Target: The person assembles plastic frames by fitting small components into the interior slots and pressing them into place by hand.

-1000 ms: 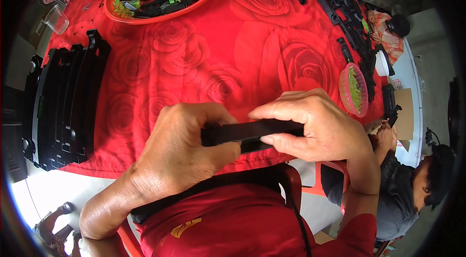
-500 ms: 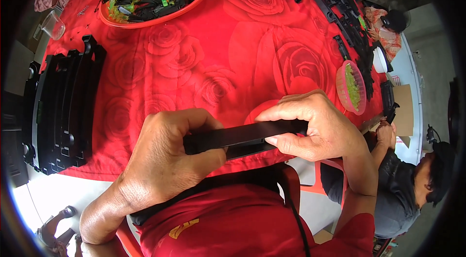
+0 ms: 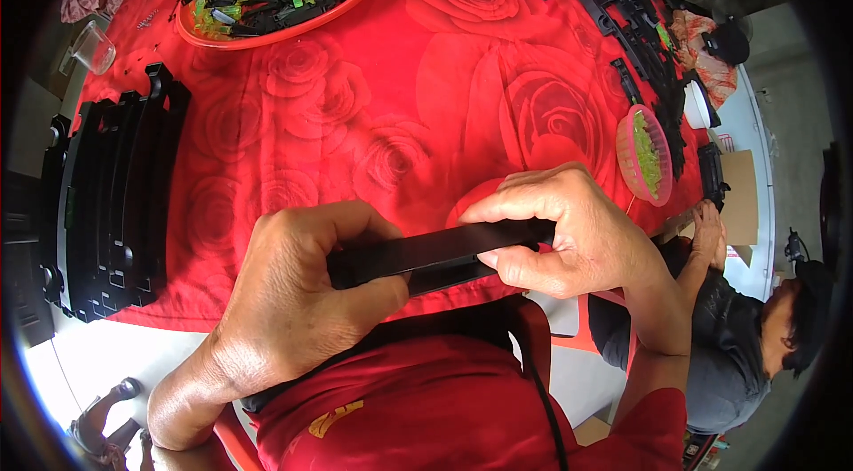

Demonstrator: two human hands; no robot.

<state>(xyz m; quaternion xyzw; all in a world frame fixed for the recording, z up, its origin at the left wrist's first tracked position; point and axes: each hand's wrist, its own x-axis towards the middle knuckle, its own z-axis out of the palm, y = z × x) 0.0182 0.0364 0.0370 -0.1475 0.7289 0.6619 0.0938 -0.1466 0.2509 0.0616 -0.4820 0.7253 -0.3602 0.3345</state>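
Observation:
A long black plastic part [image 3: 440, 251] is held level above the near edge of the table, one end in each hand. My left hand [image 3: 306, 280] wraps round its left end, with the thumb along the lower side. My right hand [image 3: 560, 235] pinches the right end between thumb and fingers. A slot or gap shows along the part's near side; its ends are hidden by my fingers. To the left, several long black plastic parts [image 3: 111, 204] stand side by side on the red tablecloth [image 3: 284, 151].
An orange tray [image 3: 267, 40] of small black and yellow-green pieces lies at the far left. At the right stands a pink basket [image 3: 641, 164] of yellow-green pieces. Black parts [image 3: 622, 27] pile up along the far right. A clear cup [image 3: 93, 49] and a co-worker [image 3: 729, 338] are at the sides.
My hands and the black part have shifted very slightly left; the grip looks the same. The co-worker's hands at the right have moved up a little on another black part.

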